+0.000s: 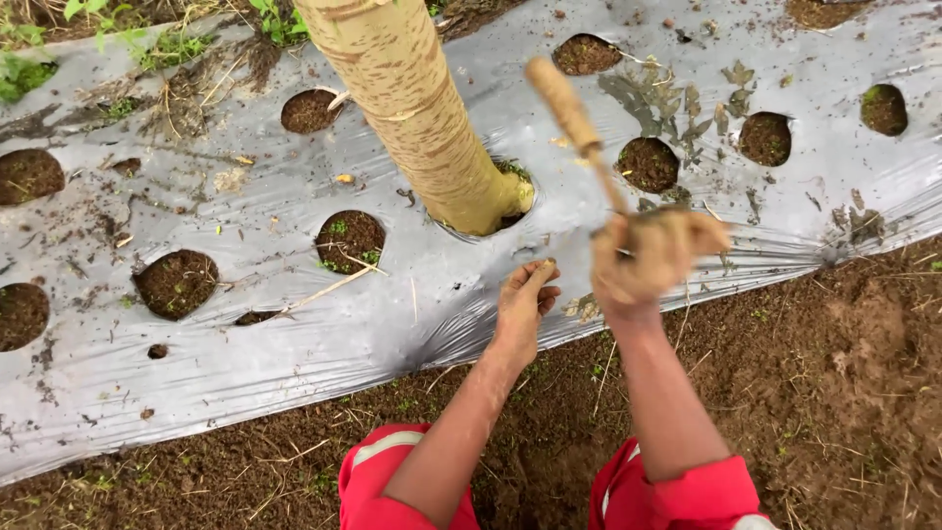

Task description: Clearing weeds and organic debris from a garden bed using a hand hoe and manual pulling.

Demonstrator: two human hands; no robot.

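Note:
My right hand (653, 257) is closed around a small tool with a wooden handle (567, 104); the handle points up and away from me, and the working end is hidden in my fist. My left hand (525, 302) rests with bent fingers on the edge of the grey plastic mulch sheet (245, 324), just in front of a thick pale green stem (417, 108). The stem rises out of a hole (510, 191) in the sheet. Both hands are muddy, and red sleeves cover my upper arms.
The plastic sheet has several round holes showing dark soil, such as a hole (350, 240) with small green weeds. Bare brown soil (834, 393) lies in front of the sheet. Grass and weeds (147, 39) grow behind it.

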